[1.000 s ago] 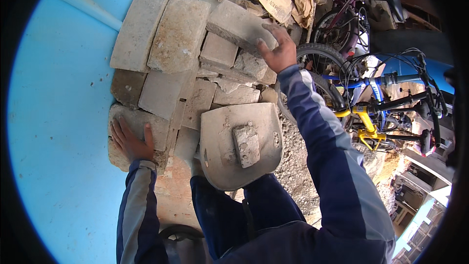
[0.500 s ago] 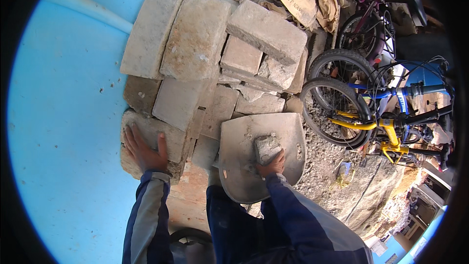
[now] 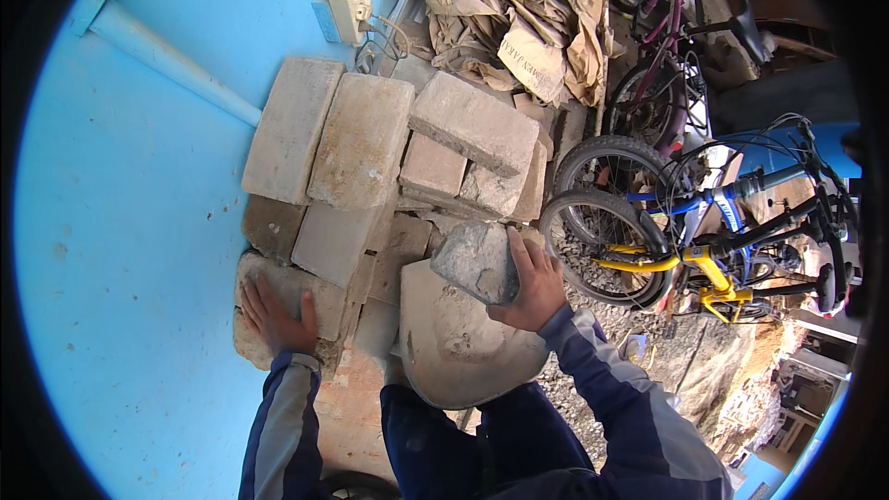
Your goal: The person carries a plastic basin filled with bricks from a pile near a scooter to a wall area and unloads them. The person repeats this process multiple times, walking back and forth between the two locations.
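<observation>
My left hand (image 3: 282,324) lies with fingers spread on a rough grey concrete block (image 3: 250,273) at the lower left of a stack of blocks (image 3: 347,143) against the blue wall. My right hand (image 3: 532,292) grips a broken grey concrete chunk (image 3: 472,255), raised over the upper part of a dusty, rounded grey plastic pan (image 3: 440,366). The pan sits just above my legs, right of the stack, with dust and grit in its middle. A longer block (image 3: 472,120) lies askew across the top right of the stack.
A pale pipe (image 3: 162,65) and a socket box with wires (image 3: 347,9) are on the blue wall (image 3: 130,268). Crumpled brown paper sacks (image 3: 495,23) lie behind the stack. Several bicycles (image 3: 704,273) crowd the right side, above rubble ground (image 3: 694,361).
My right hand left the long top block, reached down into the pan and has now lifted the concrete chunk from it, up and forward. My left hand stays on its block.
</observation>
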A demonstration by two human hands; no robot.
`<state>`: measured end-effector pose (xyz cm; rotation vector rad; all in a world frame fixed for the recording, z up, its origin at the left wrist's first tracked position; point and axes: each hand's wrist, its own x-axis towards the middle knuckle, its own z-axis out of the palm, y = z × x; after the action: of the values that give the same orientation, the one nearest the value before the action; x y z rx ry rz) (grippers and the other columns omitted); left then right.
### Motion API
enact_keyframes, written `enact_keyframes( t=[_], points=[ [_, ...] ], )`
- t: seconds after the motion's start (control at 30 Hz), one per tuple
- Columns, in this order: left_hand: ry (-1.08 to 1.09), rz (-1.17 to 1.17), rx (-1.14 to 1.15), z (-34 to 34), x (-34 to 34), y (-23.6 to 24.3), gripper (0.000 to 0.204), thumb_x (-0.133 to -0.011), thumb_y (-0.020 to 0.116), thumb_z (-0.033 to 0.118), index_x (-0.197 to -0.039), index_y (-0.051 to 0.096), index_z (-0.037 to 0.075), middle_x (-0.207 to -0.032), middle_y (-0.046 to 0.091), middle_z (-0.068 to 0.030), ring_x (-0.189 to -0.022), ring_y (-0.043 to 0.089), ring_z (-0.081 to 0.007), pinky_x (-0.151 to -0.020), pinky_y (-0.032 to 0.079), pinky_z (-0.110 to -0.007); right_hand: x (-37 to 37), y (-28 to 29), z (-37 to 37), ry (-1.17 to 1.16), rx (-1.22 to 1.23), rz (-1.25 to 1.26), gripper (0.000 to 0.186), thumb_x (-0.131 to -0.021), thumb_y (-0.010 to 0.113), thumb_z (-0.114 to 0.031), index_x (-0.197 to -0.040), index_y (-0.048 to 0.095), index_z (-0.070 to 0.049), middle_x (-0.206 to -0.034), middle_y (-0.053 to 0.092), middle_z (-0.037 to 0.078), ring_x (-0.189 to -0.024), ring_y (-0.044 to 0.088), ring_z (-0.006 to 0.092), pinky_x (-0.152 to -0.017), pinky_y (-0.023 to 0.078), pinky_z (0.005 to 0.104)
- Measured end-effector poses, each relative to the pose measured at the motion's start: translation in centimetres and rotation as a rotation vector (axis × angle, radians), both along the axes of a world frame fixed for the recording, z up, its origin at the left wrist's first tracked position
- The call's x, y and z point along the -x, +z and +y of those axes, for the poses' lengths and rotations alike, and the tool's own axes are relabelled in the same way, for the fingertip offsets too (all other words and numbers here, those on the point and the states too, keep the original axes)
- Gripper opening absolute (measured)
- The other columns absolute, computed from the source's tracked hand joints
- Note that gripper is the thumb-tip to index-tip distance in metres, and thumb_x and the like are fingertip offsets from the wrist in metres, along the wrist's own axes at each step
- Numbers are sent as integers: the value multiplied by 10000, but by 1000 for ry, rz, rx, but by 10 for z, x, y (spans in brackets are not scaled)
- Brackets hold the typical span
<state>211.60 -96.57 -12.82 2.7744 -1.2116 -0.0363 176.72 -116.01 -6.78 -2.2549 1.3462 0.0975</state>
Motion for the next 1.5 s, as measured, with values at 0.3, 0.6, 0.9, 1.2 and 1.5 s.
enact_keyframes(
  t=[0.3, 0.6, 0.9, 1.2, 1.5],
  points=[
    [-19, -27, 19, 0, 0, 0, 854, -874, 588, 509, -1513, 294, 24, -1560, 277, -223, -1469, 193, -403, -1183, 142, -541, -57, -31, -84, 50, 266, 51, 964, -682, 806, -357, -1507, 351, -154, -1535, 320, 164, -1441, 265, 391, -1113, 255, 630],
    [-45, -22, 31, 0, 0, 2, 853, -876, 582, 516, -1509, 301, 17, -1550, 289, -238, -1461, 206, -416, -1181, 148, -545, -43, -76, -187, -616, 45, -797, 806, -839, 742, -440, -1387, 450, 74, -1409, 462, 302, -1324, 459, 386, -1093, 375, 409],
    [-60, -45, -3, 1, -1, -4, 836, -902, 568, 531, -1505, 299, 18, -1559, 272, -224, -1466, 196, -403, -1178, 155, -548, 42, -154, -149, -705, 37, -816, 801, -880, 691, -459, -1381, 424, 106, -1266, 578, 319, -1219, 568, 373, -1025, 439, 380],
    [-44, -60, -31, 1, 0, -12, 809, -907, 580, 507, -1507, 305, 39, -1559, 277, -219, -1459, 211, -398, -1166, 150, -573, 234, -258, 203, -1366, -666, 276, 975, -662, 874, -378, -1401, 420, 68, -1347, 550, 266, -1214, 579, 347, -1026, 460, 380],
    [-105, -301, 21, 15, -28, -49, 769, -943, 473, 623, -1486, 382, 86, -1510, 365, -193, -1395, 335, -380, -1119, 282, -564, 197, -225, 313, -1720, -666, -591, 367, -855, 721, -131, -1176, 626, 21, -1054, 717, 158, -952, 682, 243, -824, 541, 372]
  ],
)
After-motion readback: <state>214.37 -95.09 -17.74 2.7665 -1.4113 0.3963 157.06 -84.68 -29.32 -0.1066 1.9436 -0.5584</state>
